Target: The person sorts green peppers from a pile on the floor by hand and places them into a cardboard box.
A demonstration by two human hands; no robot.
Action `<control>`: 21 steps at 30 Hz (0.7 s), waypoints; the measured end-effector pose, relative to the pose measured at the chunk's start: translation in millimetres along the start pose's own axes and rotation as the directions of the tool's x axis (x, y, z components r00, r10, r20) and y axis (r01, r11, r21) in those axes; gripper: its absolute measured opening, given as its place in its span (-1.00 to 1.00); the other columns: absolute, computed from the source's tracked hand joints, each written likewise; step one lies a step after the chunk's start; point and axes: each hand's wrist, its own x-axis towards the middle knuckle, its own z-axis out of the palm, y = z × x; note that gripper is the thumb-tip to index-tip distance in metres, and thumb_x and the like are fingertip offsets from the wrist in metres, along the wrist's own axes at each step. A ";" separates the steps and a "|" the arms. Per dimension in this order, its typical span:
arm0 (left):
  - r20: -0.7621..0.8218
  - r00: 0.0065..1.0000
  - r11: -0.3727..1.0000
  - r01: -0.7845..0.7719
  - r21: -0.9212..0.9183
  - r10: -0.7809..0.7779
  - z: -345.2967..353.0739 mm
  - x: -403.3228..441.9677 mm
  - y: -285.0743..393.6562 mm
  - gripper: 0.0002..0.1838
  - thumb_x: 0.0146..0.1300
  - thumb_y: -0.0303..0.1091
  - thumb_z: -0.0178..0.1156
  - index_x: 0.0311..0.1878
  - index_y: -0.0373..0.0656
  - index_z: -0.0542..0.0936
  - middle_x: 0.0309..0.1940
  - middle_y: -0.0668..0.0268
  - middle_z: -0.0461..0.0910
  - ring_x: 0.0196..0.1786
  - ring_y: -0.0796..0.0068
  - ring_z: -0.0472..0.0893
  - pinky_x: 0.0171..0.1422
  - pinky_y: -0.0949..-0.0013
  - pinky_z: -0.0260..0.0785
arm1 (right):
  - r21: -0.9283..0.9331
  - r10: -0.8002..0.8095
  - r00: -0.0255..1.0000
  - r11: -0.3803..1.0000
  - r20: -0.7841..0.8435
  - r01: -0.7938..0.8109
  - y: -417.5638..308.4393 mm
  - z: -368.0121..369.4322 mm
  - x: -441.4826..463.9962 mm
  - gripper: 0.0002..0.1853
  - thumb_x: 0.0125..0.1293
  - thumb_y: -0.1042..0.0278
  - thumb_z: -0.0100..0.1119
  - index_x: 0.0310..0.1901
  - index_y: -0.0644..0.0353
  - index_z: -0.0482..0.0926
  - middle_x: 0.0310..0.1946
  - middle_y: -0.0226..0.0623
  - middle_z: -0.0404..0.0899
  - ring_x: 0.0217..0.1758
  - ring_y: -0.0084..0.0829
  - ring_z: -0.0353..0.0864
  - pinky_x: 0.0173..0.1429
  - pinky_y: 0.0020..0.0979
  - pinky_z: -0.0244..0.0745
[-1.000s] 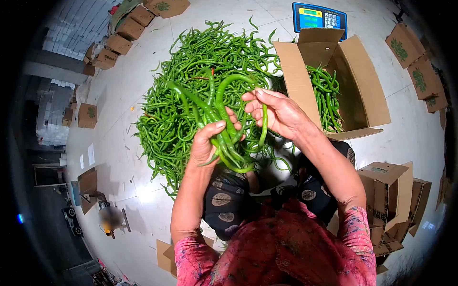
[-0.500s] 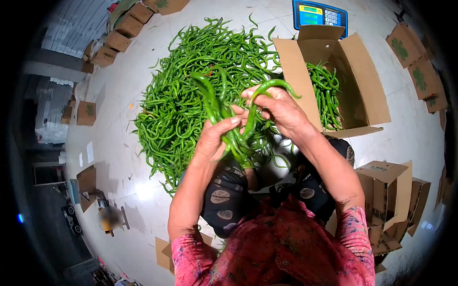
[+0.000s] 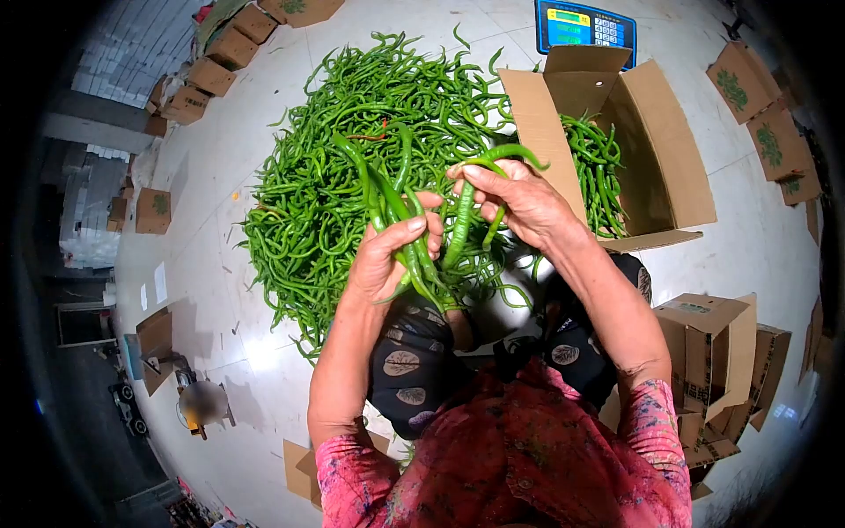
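Left hand: left hand [image 3: 394,246] is curled mostly closed around a loose bunch [image 3: 380,189] of long green peppers, ends poking out both sides, held above the near part of the pile
Right hand: right hand [image 3: 515,201] has thumb and fingertips pinched on a few curvy peppers [image 3: 459,227], just right of the bunch; can't tell exactly how many
Pile: big messy pile [image 3: 308,207] of green chillies right on the floor [image 3: 207,299], with a bit of red [image 3: 374,135] in it
Box: open box [image 3: 647,145] right of the pile, some peppers [image 3: 598,172] inside
Scale: blue scale [image 3: 585,33] beyond the pile, off to its right
Spare cartons: cartons [image 3: 713,334] stacked nearer than the pile, well to its right
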 end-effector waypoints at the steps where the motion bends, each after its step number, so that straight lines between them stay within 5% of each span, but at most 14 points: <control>1: -0.001 1.000 1.000 0.002 0.002 -0.002 -0.1 -0.5 0.3 -0.60 0.20 -0.46 0.22 0.11 -0.35 0.46 -0.33 0.24 0.59 -0.34 0.48 0.58 -0.21 0.46 0.49 | 0.015 -0.003 1.000 1.000 0.017 0.003 -0.6 0.8 0.0 -0.75 0.31 0.29 0.25 -0.09 0.27 0.61 -0.34 -0.45 0.59 -0.37 -0.71 0.46 -0.40 -0.64 0.35; 5: -0.045 0.999 0.997 -0.014 0.070 0.017 3.7 -1.7 1.4 -0.59 0.18 -0.45 0.25 0.10 -0.33 0.46 -0.28 0.23 0.60 -0.31 0.49 0.58 -0.18 0.46 0.49 | 0.079 0.020 0.997 0.997 0.069 -0.026 -4.6 0.0 -2.1 -0.74 0.34 0.30 0.22 -0.03 0.26 0.58 -0.31 -0.45 0.59 -0.33 -0.69 0.47 -0.34 -0.62 0.40; 8: -0.051 0.998 0.984 -0.030 0.177 0.040 8.2 0.0 -1.7 -0.59 0.15 -0.43 0.31 0.06 -0.30 0.48 -0.20 0.23 0.60 -0.24 0.50 0.57 -0.09 0.44 0.49 | -0.058 -0.072 0.997 0.996 0.027 0.073 -4.4 0.4 -2.7 -0.73 0.32 0.29 0.24 -0.03 0.25 0.58 -0.33 -0.45 0.59 -0.36 -0.69 0.47 -0.35 -0.62 0.39; 12: -0.081 0.994 0.934 -0.038 0.356 0.072 19.8 2.9 -12.2 -0.59 0.11 -0.40 0.37 0.03 -0.24 0.50 -0.26 0.40 0.53 -0.26 0.59 0.50 -0.10 0.51 0.35 | -0.085 -0.067 0.997 0.994 0.036 0.070 -0.9 12.1 -2.8 -0.68 0.28 0.28 0.30 -0.03 0.28 0.54 -0.32 -0.41 0.60 -0.42 -0.71 0.45 -0.41 -0.70 0.32; 15: -0.113 0.993 0.967 -0.003 0.254 0.032 20.4 2.4 -12.0 -0.58 0.10 -0.41 0.36 0.04 -0.23 0.50 -0.24 0.41 0.54 -0.25 0.61 0.50 -0.11 0.51 0.35 | -0.115 -0.081 0.992 0.989 0.095 0.091 2.1 11.8 -1.8 -0.70 0.29 0.14 0.26 -0.08 0.18 0.60 -0.36 -0.51 0.58 -0.41 -0.75 0.42 -0.43 -0.70 0.23; 21: -0.124 0.992 0.985 -0.006 0.173 0.028 17.0 4.1 -14.6 -0.61 0.13 -0.45 0.31 0.04 -0.22 0.50 -0.25 0.40 0.54 -0.23 0.61 0.51 -0.15 0.49 0.37 | -0.130 0.019 0.996 0.991 0.083 -0.008 -4.7 14.7 -7.7 -0.85 0.25 0.29 0.28 -0.22 0.12 0.59 -0.43 -0.55 0.56 -0.52 -0.80 0.31 -0.52 -0.70 0.13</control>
